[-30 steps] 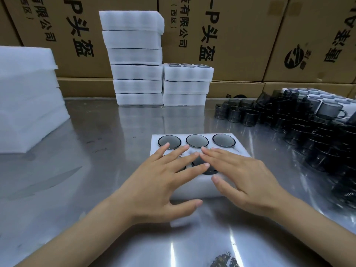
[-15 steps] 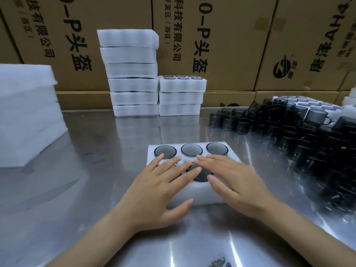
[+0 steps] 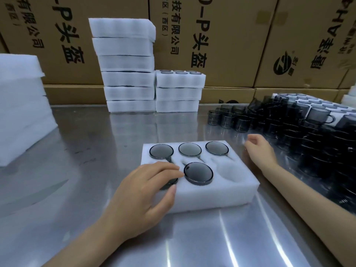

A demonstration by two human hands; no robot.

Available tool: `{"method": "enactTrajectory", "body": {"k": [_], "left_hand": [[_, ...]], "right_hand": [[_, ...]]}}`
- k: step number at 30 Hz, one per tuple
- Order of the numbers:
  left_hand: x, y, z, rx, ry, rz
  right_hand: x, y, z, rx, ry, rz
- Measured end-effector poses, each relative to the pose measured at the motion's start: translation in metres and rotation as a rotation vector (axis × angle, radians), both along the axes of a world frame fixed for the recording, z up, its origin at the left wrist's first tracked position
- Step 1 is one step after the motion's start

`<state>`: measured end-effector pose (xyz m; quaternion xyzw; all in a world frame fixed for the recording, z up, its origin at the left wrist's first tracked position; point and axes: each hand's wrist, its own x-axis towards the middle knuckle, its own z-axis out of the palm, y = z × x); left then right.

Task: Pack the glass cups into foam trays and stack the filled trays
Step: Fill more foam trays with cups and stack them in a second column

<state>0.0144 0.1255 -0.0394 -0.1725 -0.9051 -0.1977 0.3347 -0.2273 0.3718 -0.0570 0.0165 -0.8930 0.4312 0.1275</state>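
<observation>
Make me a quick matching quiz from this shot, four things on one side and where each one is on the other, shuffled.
1. left hand
2. right hand
3. empty slot
4. loose cups

A. front right corner of the foam tray
B. heaped on the table's right side
C. resting on the tray's front left cup
D. just right of the tray

Pairs: 1-C, 2-D, 3-A, 4-B
</observation>
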Motion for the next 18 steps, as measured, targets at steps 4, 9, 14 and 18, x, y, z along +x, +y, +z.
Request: {"method": "enactTrajectory", "body": {"k": [4,9,14,18], "left_hand": [[0.000,0.000,0.001,0.002,-0.004,-0.004],[-0.003,-0.003,0.000,-0.003,0.011,-0.013],[-0.006,-0.004,-0.002,-0.028,0.052,-0.020],[-0.007,-0.005,-0.002,-0.037,0.058,-0.021]], "right_hand": [[-0.024,-0.015,0.004,0.275,0.107,0.001],[-0.057,-0.018,0.005,0.514,0.146,0.003],[-0.073,-0.017,0.005,0.580,0.137,-0.019],[-0.073,-0.016,0.003,0.580,0.261,-0.078]]}}
